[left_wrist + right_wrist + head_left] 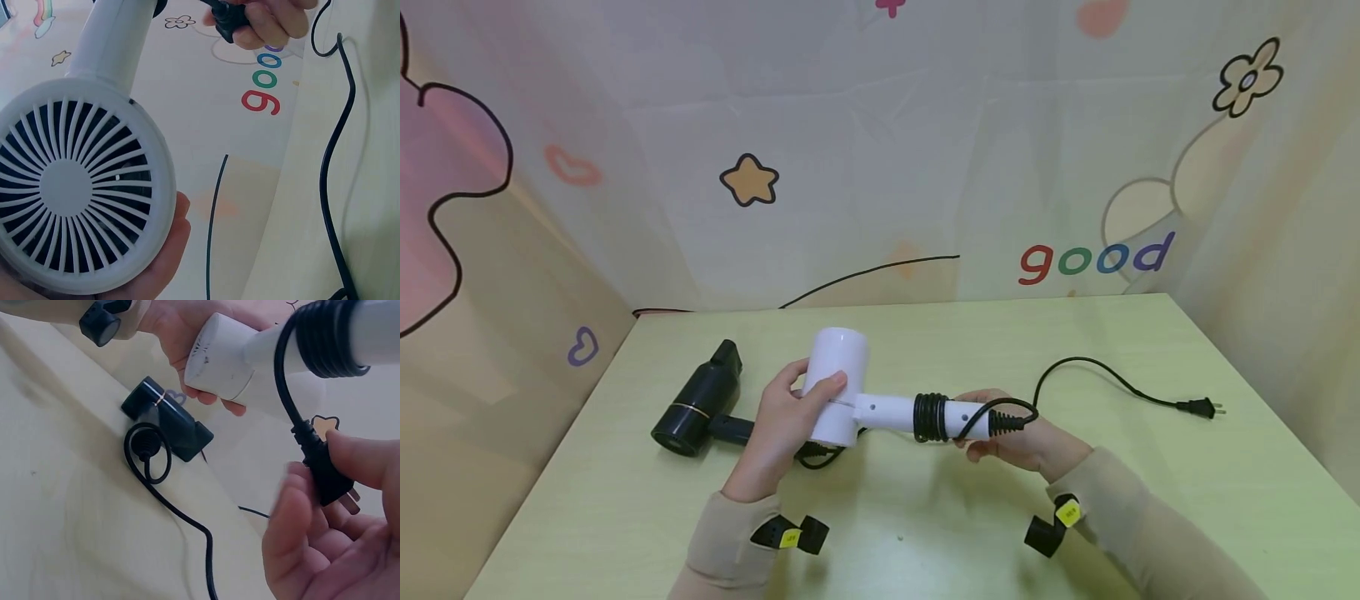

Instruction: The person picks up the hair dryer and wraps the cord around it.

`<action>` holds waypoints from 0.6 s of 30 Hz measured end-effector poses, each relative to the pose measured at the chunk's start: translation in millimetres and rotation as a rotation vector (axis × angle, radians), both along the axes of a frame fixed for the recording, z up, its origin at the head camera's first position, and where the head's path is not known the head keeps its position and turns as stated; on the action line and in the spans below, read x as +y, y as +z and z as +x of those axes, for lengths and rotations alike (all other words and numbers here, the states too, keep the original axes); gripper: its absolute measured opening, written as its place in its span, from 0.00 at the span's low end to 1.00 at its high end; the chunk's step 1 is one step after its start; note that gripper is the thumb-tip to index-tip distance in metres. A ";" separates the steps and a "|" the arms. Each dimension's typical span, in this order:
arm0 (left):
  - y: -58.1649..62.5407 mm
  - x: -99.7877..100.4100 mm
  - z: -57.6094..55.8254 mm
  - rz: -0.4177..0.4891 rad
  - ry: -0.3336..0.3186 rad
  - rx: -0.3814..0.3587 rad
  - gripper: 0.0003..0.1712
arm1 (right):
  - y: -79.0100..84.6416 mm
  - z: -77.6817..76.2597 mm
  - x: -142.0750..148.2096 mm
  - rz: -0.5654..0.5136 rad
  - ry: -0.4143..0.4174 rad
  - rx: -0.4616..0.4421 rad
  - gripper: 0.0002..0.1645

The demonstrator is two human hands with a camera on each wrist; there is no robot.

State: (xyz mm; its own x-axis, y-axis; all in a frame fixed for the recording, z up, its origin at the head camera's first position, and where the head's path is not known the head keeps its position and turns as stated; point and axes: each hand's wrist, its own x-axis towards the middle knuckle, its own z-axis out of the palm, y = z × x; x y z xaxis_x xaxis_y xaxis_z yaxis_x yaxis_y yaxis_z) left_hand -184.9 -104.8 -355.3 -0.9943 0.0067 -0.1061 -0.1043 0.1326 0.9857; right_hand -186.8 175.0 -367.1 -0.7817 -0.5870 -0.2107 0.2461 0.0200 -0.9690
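Sleeves: beige, on both forearms, the left (726, 542) and the right (1123, 500).
Wrist cameras: small and black, one at the left cuff (814, 535) and one at the right (1043, 536), each beside a yellow label.
Left hand (790, 417): its grip holds the barrel of the white dryer, thumb lying across the near side.
Right hand (1022, 437): its grip pinches the held plug (331, 475) between thumb and fingers, just beside the end of the handle; two metal prongs (352, 501) stick out.
White dryer (838, 362): held up above the tabletop between the hands, barrel nearly upright, handle (886, 411) level and pointing right; the round slatted end (65, 187) faces the left wrist camera.
Wound cord (931, 417): black, several tight turns round the middle of that handle, then a loose length running to the held plug.
Tabletop (917, 558): pale yellow-green, under everything.
Black dryer (700, 404): lying on the tabletop beyond the left hand, handle partly hidden by it, a loop of cord at the handle's end.
Loose plug (1198, 407): on the tabletop at far right, prongs outward, on a curving black cord (1108, 371) partly hidden by the right hand.
Backdrop (880, 183): pale cloth, with an orange star (749, 180) and colourful "good" lettering (1097, 258).
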 end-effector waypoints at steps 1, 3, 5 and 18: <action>-0.3 0.1 0.1 -0.002 -0.009 0.004 0.34 | 4.0 -0.5 -0.1 -0.002 0.017 0.006 0.07; -0.7 0.1 0.4 -0.005 -0.030 0.009 0.32 | 10.3 -2.0 -0.3 0.035 0.043 0.031 0.09; -0.8 -0.1 1.0 -0.010 -0.050 0.014 0.32 | 11.9 -6.2 -0.2 0.122 0.048 0.082 0.11; 1.9 0.6 3.6 -0.077 -0.225 0.076 0.31 | 5.0 -25.2 5.5 0.306 0.153 0.152 0.15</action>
State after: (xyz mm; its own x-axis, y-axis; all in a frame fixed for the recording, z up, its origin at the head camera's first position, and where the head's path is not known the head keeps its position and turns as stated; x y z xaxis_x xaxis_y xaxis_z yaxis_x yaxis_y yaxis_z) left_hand -181.4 -104.2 -353.5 -0.9739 0.2234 -0.0400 0.0101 0.2189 0.9757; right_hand -211.9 180.6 -362.1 -0.7255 -0.6273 -0.2831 0.0717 0.3402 -0.9376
